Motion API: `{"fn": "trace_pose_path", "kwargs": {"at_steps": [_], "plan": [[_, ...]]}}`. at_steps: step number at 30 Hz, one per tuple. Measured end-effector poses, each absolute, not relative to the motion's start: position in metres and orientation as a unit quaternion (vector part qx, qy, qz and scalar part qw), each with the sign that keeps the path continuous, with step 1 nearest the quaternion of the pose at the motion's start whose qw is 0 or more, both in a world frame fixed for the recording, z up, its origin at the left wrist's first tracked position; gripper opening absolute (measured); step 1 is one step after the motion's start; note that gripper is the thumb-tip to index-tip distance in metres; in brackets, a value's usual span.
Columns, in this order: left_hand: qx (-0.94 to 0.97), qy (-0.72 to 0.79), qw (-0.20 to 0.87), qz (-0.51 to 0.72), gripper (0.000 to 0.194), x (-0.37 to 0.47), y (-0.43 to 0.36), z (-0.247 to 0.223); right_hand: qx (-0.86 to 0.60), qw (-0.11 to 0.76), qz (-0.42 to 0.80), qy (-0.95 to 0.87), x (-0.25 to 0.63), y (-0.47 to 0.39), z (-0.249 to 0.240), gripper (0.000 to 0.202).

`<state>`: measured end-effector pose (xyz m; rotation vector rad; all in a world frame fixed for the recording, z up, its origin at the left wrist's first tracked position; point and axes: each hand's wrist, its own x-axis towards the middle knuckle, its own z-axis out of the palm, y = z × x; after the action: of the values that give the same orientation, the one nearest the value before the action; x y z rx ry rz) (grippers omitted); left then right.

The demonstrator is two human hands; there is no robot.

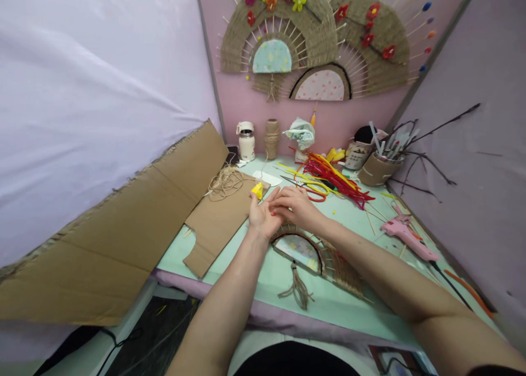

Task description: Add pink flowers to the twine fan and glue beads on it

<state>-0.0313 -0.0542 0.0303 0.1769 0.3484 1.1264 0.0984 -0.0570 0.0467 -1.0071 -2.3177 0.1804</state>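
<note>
Above the table, my left hand [263,217] is turned palm up, with a small yellow piece [257,190] at its thumb. The fingers of my right hand [296,207] rest over the left palm, where a tiny red piece [273,213] shows; whether the fingers pinch something is too small to tell. Partly hidden beneath my hands and right forearm lies a woven twine fan [343,266] with a patterned half-round centre [299,250] and a twine tassel [299,290].
Scissors [316,188] and red pipe cleaners [337,178] lie beyond my hands. Cardboard [217,217] with loose twine [227,182] is at the left. A pink glue gun [411,239] lies right, near a pot of sticks [378,167].
</note>
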Motion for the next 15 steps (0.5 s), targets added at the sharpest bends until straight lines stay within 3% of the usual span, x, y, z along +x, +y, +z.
{"fn": "trace_pose_path", "kwargs": {"at_steps": [8,15], "plan": [[0.089,0.179,0.819,0.538,0.071,-0.033,-0.052,0.027,-0.343,0.282,0.112,-0.889,0.099,-0.054,0.039,0.016],[0.064,0.174,0.74,0.646,0.056,-0.048,-0.045,0.032,-0.391,0.423,0.221,-0.787,0.113,-0.042,0.051,0.016]]}}
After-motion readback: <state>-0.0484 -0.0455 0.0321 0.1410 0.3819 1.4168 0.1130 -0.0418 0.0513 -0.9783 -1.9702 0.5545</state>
